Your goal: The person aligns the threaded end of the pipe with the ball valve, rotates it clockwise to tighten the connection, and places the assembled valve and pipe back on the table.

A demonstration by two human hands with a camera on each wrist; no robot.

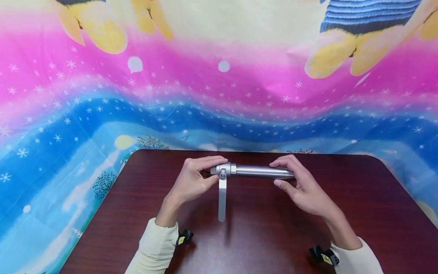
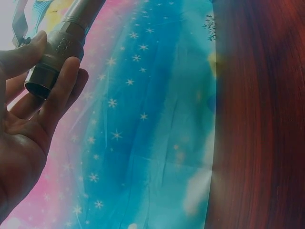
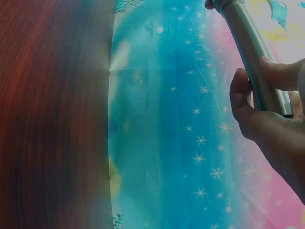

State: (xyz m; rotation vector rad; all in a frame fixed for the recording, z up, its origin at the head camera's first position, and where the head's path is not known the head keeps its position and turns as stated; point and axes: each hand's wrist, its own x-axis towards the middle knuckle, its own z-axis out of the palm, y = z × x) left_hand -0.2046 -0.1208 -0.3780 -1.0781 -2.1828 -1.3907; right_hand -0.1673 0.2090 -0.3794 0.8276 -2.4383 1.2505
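Observation:
A steel ball valve (image 1: 224,168) is joined to a straight metal pipe (image 1: 260,171), held level over the table. Its flat lever handle (image 1: 222,201) points toward me, square to the pipe. My left hand (image 1: 189,180) grips the valve at its left end, thumb on the near side and fingers on the far side. In the left wrist view, the valve's hollow end (image 2: 42,82) shows between thumb and fingers. Around the pipe's right end curls my right hand (image 1: 308,192). The right wrist view has the thumb lying along the pipe (image 3: 248,45), fingers behind it.
Beneath the hands is a dark red-brown wooden table (image 1: 267,236) with rounded far corners. A printed cloth (image 1: 219,95) with snowflakes hangs behind and beside it. Small black wrist cameras sit at both cream sleeves (image 1: 154,243).

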